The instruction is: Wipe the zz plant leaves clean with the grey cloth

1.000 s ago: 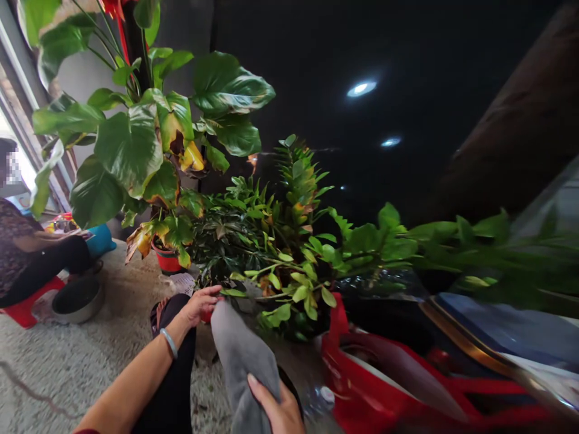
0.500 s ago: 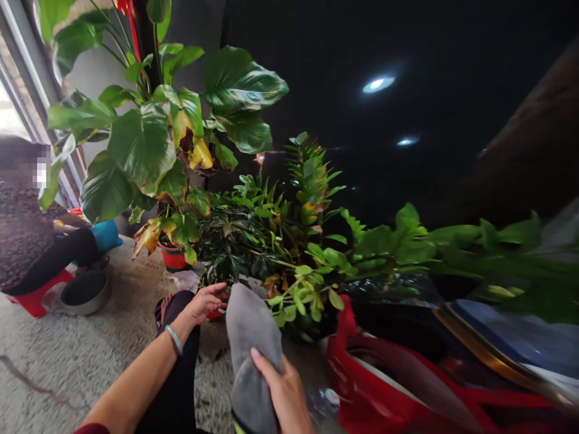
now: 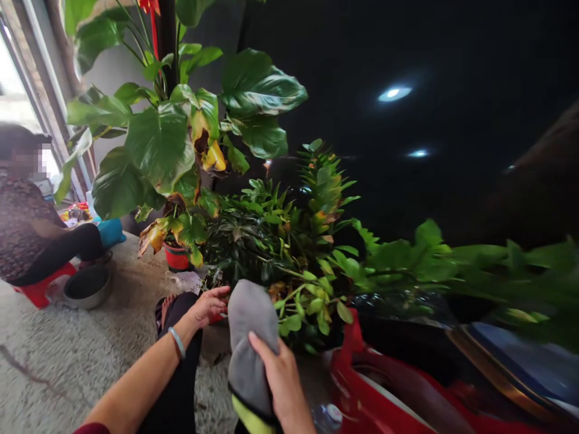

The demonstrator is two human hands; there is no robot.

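Note:
My right hand (image 3: 284,377) grips a grey, sole-shaped fabric piece (image 3: 253,310), its thumb lying across the narrow middle. The piece stands with its rounded end up; a black edge and a yellow-green part (image 3: 248,416) show at its lower end. My left hand (image 3: 210,306), with a pale bangle on the wrist, is held out over my knee, fingers extended and apart. Its fingertips come close to the upper left edge of the grey piece, and nothing is in that hand.
Leafy potted plants (image 3: 158,138) line the dark glossy wall, one in a red pot (image 3: 175,256). A red bag (image 3: 384,392) and a plastic bottle (image 3: 332,416) are at right. At left a person (image 3: 27,223) sits on a red stool (image 3: 45,289) beside a grey basin (image 3: 88,286).
The view has shifted a little to the left. The grey piece has risen and tipped slightly, and more of its yellow-green lower part shows. My left hand stays outstretched.

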